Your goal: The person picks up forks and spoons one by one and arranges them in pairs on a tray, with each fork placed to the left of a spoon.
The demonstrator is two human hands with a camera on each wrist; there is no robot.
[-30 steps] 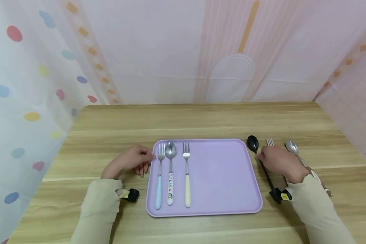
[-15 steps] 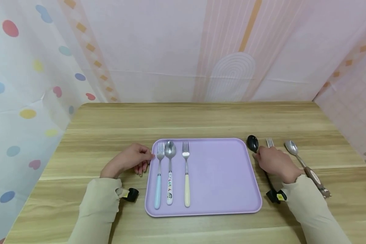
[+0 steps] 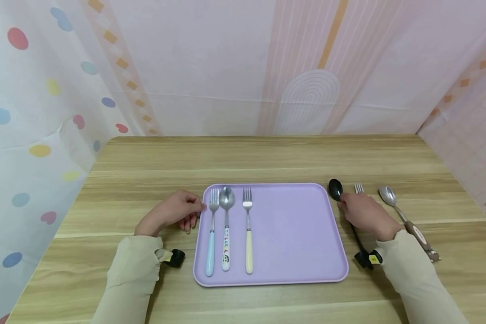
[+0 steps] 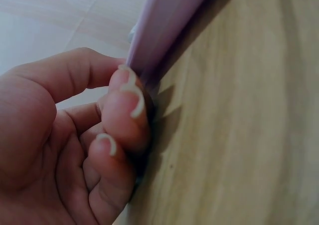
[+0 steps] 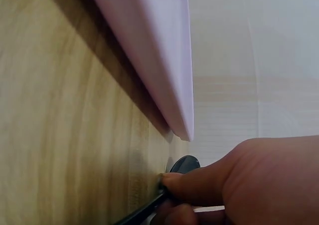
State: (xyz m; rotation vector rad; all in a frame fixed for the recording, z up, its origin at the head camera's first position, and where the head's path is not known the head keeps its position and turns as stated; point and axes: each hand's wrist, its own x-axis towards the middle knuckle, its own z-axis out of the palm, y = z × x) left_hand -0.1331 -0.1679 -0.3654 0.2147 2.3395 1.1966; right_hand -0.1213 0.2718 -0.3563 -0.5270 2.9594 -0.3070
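A lilac tray (image 3: 295,238) lies on the table. My left hand (image 3: 172,209) pinches its left rim between thumb and fingers, and the left wrist view has the tray's edge (image 4: 172,20) running into that pinch. Just off the tray's right side, my right hand (image 3: 366,213) grips a black spoon (image 3: 335,188) by the handle, below the bowl. Seen from the right wrist, the thumb presses on the spoon (image 5: 185,163) close over the wood. Side by side on the tray are a blue-handled fork (image 3: 210,254), a white-handled spoon (image 3: 226,252) and a cream-handled fork (image 3: 249,254).
Beyond the black spoon, another fork (image 3: 358,188) shows only its tines, the remainder hidden under my right hand. Farther right lies a spoon with a brown handle (image 3: 419,238). A patterned curtain (image 3: 210,67) hangs behind the wooden table (image 3: 267,157).
My right forearm has shifted slightly left, uncovering the brown spoon handle; that hand stays at the black spoon. My left hand keeps its place on the tray rim.
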